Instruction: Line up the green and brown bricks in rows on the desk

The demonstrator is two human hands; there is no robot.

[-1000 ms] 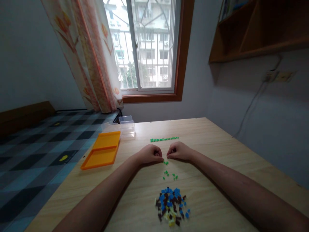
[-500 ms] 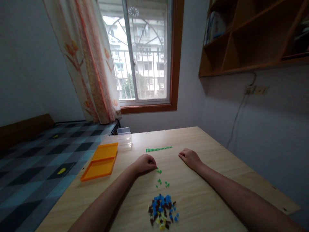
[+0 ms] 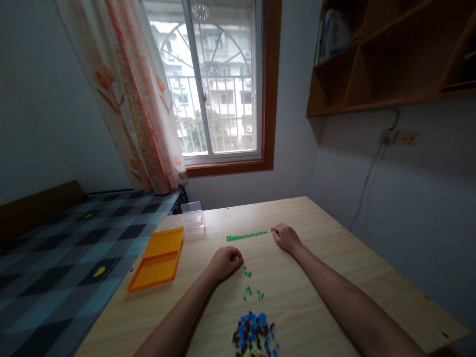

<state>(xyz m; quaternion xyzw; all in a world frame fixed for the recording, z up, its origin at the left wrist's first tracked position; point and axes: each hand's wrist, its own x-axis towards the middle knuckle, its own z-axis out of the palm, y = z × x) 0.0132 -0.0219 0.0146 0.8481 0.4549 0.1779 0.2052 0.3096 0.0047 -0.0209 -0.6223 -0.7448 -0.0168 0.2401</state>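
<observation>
A row of small green building blocks point(image 3: 245, 236) runs across the far part of the table. My right hand point(image 3: 285, 237) is at the row's right end, its fingertips pinched on a small green block point(image 3: 271, 230). My left hand point(image 3: 226, 263) rests lower and to the left, fingers curled and closed; what they hold, if anything, is too small to make out. Just beside its fingertips lie loose green blocks point(image 3: 249, 273), and more green blocks point(image 3: 259, 294) are scattered nearer to me. Closest to me is a pile of blue, brown and yellow blocks point(image 3: 253, 329).
On the table's left side lies an open orange tray point(image 3: 158, 270) with two sections. Behind it stand clear plastic boxes point(image 3: 194, 223) at the table's far left corner. A bed with a checked cover point(image 3: 107, 233) adjoins the table on the left.
My right hand has moved left to the end of the green row, and a green block now shows at its fingertips. The left hand stays closed near the loose green blocks. The view has shifted slightly.
</observation>
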